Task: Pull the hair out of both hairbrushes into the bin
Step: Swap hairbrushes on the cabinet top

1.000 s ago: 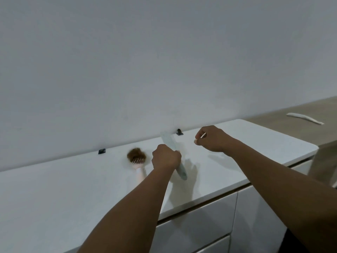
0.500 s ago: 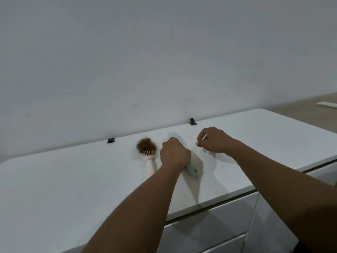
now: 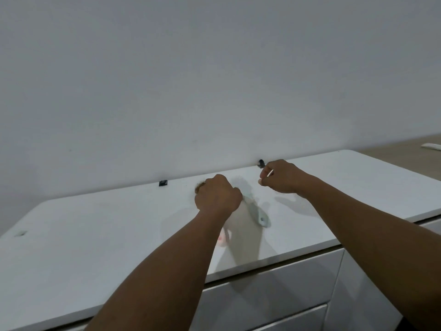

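My left hand (image 3: 218, 195) is a closed fist around the middle of a pale green hairbrush (image 3: 260, 215), which lies low on the white counter (image 3: 107, 235). Its handle end, with a small hole, points toward me. A second brush sits mostly hidden behind that hand: only a tuft of brown hair (image 3: 198, 186) and the pink handle tip (image 3: 223, 236) show. My right hand (image 3: 286, 177) hovers just right of the green brush's head, pinching a thin pale stick (image 3: 270, 173). No bin is in view.
Two small black clips (image 3: 163, 183) (image 3: 261, 162) sit where the counter meets the wall. White drawer fronts (image 3: 274, 295) lie below the counter edge. A wooden surface (image 3: 393, 149) at the far right carries a white object (image 3: 432, 146).
My left hand has lowered the green brush from upright in the air down to the counter. It now covers most of the hairy pink brush. My right hand keeps its pinch on the stick.
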Motion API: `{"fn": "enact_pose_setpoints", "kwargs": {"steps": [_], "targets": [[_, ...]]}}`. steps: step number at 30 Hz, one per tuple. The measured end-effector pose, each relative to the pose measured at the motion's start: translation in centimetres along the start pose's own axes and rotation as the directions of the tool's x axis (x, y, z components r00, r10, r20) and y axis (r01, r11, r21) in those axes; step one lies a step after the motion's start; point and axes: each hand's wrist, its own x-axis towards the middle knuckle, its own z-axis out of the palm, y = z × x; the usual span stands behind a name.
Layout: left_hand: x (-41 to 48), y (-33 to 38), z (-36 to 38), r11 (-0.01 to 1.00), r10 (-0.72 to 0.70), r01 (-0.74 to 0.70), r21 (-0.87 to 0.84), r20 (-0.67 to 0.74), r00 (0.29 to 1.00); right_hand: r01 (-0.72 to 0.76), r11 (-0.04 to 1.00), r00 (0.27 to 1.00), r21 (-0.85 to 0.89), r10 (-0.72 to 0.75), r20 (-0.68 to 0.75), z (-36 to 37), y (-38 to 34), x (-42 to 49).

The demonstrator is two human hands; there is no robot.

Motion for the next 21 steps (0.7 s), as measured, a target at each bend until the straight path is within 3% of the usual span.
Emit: {"fn": "enact_pose_setpoints", "kwargs": {"steps": [10,14,21], "targets": [[-1.5,-5.3,-0.1,0.993,-0.104,0.093,0.076,0.154,0.983,0.061,0.998,0.997,0.03,-0.063,0.043,2.8,-3.4,-1.7],[-1.9,-5.7,0.0,0.996,-0.081,0.074,0.058,0.128,0.988,0.048,0.999,0.997,0.024,-0.05,0.056,3.2,-3.6,-2.1],[-2.4,-5.3,-1.2,0.989,-0.055,0.056,-0.139,0.008,0.998,0.062,0.998,0.998,-0.004,-0.062,0.026,1.7,-4.5,-2.9]]}}
